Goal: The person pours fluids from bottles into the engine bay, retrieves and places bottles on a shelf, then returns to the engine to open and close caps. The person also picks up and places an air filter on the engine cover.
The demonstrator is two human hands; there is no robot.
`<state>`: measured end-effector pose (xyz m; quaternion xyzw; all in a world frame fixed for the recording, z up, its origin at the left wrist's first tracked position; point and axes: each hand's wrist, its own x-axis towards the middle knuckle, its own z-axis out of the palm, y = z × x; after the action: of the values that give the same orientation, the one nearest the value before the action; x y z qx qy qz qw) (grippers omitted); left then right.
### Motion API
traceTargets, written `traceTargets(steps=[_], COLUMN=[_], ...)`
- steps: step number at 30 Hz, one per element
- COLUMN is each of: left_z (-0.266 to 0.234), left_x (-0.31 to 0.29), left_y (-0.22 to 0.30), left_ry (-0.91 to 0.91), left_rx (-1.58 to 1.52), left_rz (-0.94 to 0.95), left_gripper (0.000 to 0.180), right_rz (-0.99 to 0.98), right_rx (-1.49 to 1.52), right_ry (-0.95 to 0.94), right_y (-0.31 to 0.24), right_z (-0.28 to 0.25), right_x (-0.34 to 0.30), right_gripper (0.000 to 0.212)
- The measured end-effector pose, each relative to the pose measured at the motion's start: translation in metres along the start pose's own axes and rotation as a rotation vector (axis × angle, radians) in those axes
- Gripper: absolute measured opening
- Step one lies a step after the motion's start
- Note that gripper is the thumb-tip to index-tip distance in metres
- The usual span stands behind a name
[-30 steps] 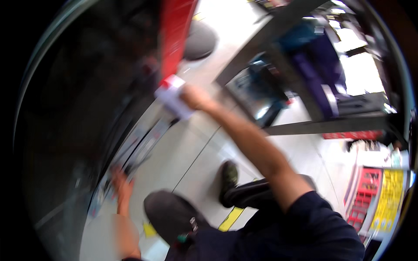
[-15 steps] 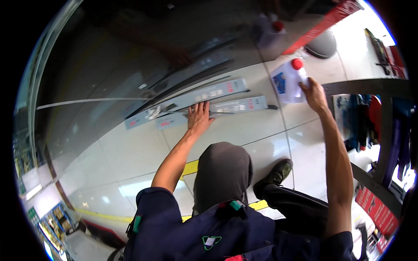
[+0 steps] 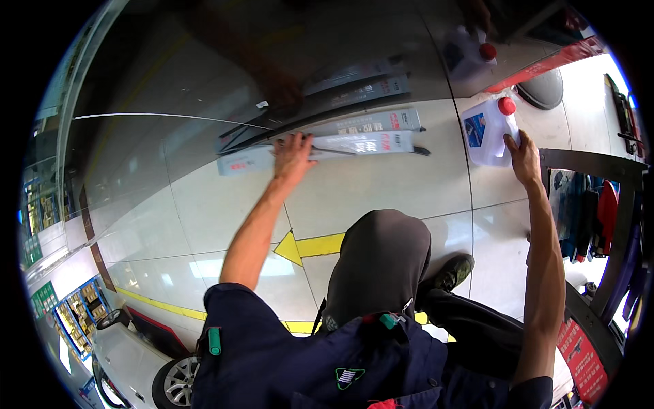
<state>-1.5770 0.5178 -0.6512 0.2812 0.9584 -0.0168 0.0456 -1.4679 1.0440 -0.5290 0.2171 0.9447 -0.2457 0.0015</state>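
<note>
Gripping: right hand (image 3: 522, 155), fingers curled around the handle of the white jug (image 3: 496, 154), as half a second ago.
Left hand (image 3: 294, 159): uncurled, fingers spread over long grey packs (image 3: 371, 142).
Packs: along the floor's (image 3: 368, 187) edge by the dark glossy panel (image 3: 204, 75); right ends, earlier apart, now meet.
Jug: near that edge, right of the packs.

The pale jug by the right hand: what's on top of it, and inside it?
On top sits a red cap. The pale jug has cloudy walls, so I cannot make out any contents; a blue label and the right hand cover parts of it.
</note>
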Motion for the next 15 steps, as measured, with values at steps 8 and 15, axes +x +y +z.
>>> traceTargets(steps=[8,15], left_z=[0.021,0.028], left_x=[-0.031,-0.019], left_y=[-0.097,-0.059], left_ry=[0.132,0.157], left_rx=[0.016,-0.069], left_rz=[-0.154,-0.462], left_gripper=[0.072,0.065], right_rz=[0.049,0.038], right_rx=[0.065,0.133], right_ry=[0.004,0.004], right_y=[-0.011,-0.048], right_z=[-0.003,0.038], right_x=[-0.001,0.015], right_gripper=[0.046,0.041])
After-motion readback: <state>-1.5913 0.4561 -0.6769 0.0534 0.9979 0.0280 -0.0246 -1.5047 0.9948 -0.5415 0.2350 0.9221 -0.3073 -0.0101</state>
